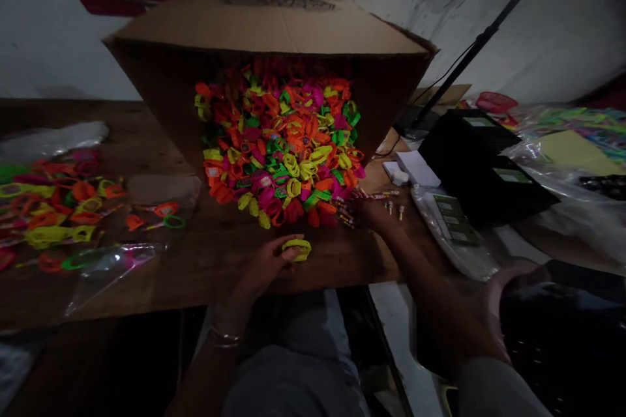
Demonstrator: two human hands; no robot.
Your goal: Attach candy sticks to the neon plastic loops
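Observation:
A yellow plastic toy watch [298, 249] is pinched between the thumb and fingers of my left hand [270, 263], just above the wooden table in front of the cardboard box. My right hand [374, 215] reaches to a small pile of thin, colourfully printed tubes [346, 216] at the box's right front corner. Its fingers are dark and blurred, so their grip does not show. Behind both hands, a heap of toy watches [293, 143] in orange, yellow, green and pink spills from the open side of the cardboard box [274, 26].
More toy watches [83, 195] and clear plastic bags [117, 267] lie on the table [210, 273] at left. To the right are white boxes [417, 169], black packages [469, 143], a bagged green card [457, 218] and a black pole [464, 65]. A dark rounded container [562, 332] stands at lower right.

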